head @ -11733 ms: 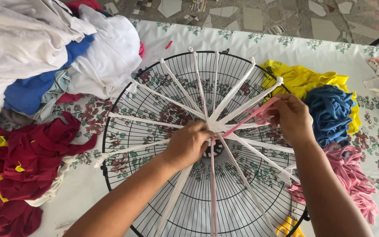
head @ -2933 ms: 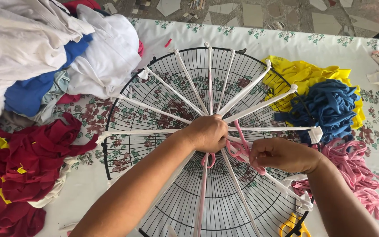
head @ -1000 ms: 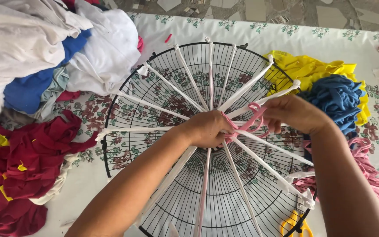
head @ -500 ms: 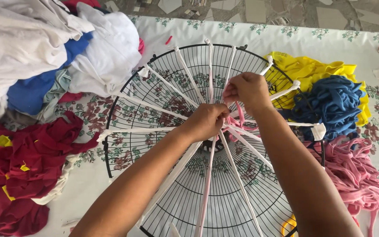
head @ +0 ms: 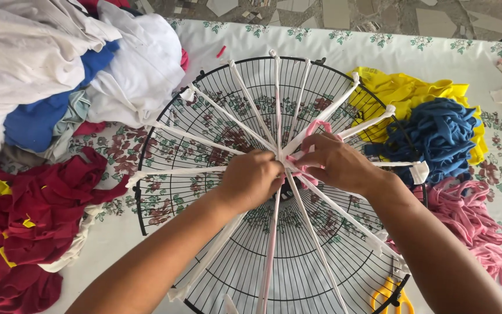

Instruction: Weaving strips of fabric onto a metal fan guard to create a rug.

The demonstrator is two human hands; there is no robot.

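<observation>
A round black wire fan guard [head: 204, 93] lies flat on the table, strung with white cloth strips [head: 228, 113] that run like spokes from rim to hub. My left hand [head: 252, 179] is closed over the hub, pinning the strips where they cross. Right beside it, my right hand [head: 335, 163] pinches a pink cloth strip [head: 316, 126] that loops up between two white spokes. Both hands touch at the centre and hide the hub.
White and blue cloth [head: 59, 64] is heaped at the upper left, dark red cloth [head: 24, 221] at the left. Yellow cloth [head: 405, 90], blue strips [head: 443, 131] and pink strips [head: 472, 221] lie to the right. Yellow scissors [head: 390, 293] rest by the guard's lower right rim.
My right hand has come back down from the upper spokes to the hub with the pink strip, leaving a small pink loop. My left hand has stayed on the hub.
</observation>
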